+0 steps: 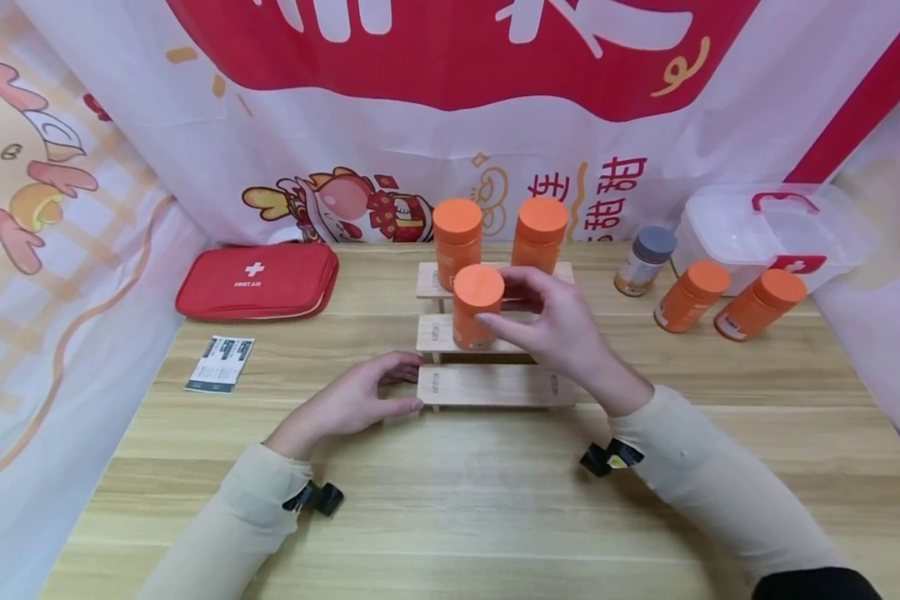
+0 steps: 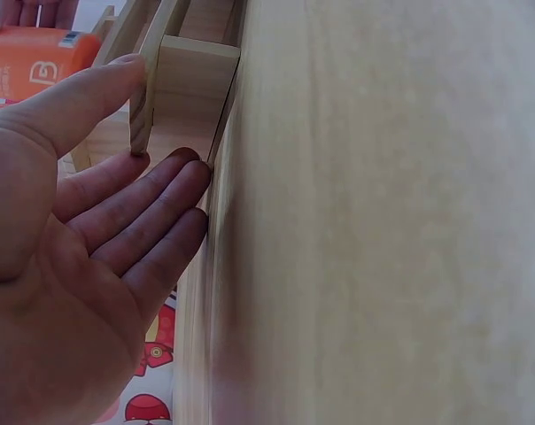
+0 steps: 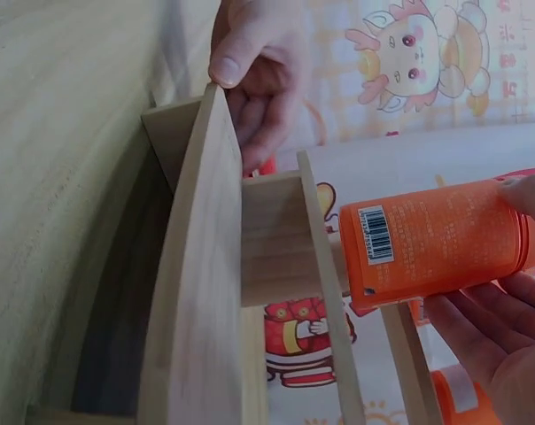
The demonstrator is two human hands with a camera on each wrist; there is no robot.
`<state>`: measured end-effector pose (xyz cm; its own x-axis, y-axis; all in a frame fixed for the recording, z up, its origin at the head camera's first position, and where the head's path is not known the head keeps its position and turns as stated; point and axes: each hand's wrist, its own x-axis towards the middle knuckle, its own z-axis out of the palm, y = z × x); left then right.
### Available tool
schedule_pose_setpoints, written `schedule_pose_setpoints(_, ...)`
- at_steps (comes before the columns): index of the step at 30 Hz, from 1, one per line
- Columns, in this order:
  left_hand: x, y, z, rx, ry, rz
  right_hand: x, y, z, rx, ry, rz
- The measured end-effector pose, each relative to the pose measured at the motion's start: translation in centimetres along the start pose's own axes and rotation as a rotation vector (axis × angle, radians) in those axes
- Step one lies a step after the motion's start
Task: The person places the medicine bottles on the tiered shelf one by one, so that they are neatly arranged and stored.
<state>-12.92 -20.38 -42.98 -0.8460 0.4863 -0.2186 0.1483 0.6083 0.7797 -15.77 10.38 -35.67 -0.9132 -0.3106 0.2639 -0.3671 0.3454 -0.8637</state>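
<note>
A three-step wooden display rack (image 1: 495, 385) stands at the middle of the table. My right hand (image 1: 562, 329) holds an orange pill bottle (image 1: 477, 310) upright at the left of the middle step, thumb and fingers on either side near its lid. In the right wrist view the bottle (image 3: 431, 239) shows a barcode, its base at the step. My left hand (image 1: 360, 396) is at the left end of the lowest step, thumb and fingertips by the plank's edge, fingers fairly straight. Two more orange bottles, the left one (image 1: 457, 242) and the right one (image 1: 540, 233), stand on the top step.
To the right are a grey-capped bottle (image 1: 645, 261), two orange bottles (image 1: 692, 297) (image 1: 760, 306) and a clear plastic box (image 1: 772, 233) with a red handle. A red first-aid pouch (image 1: 257, 282) and a printed card (image 1: 221, 364) lie left. A printed cloth (image 1: 390, 125) hangs behind.
</note>
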Motion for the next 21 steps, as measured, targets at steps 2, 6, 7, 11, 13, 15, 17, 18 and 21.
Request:
schedule_pose_setpoints(2,0.0,0.0,0.0,-0.002,0.0,-0.002,0.1,0.0,0.3,0.0,-0.002,0.011)
schedule_pose_setpoints(6,0.0,0.0,0.0,-0.006,0.0,-0.008,0.3,0.1,0.9,-0.005,-0.009,0.032)
schedule_pose_setpoints(7,0.0,0.0,0.0,-0.006,-0.001,-0.01,0.4,0.1,1.0,-0.007,-0.009,0.032)
schedule_pose_setpoints(11,0.0,0.1,0.0,-0.001,-0.001,-0.011,0.5,0.0,1.2,-0.017,0.002,0.023)
schedule_pose_setpoints(13,0.0,0.1,0.0,0.001,0.0,-0.011,0.5,-0.1,1.3,-0.012,0.006,0.022)
schedule_pose_setpoints(15,0.0,0.1,0.0,0.001,0.001,-0.011,0.5,-0.1,1.4,0.001,0.01,0.026)
schedule_pose_setpoints(17,0.0,0.1,0.0,0.007,0.002,-0.012,0.5,-0.1,1.5,0.019,0.012,0.03)
schedule_pose_setpoints(18,0.0,0.0,0.0,0.008,0.003,-0.013,0.5,-0.2,1.5,0.028,0.012,0.031)
schedule_pose_setpoints(21,0.1,0.0,0.0,0.013,0.002,-0.012,0.6,-0.2,1.6,0.046,0.016,0.032)
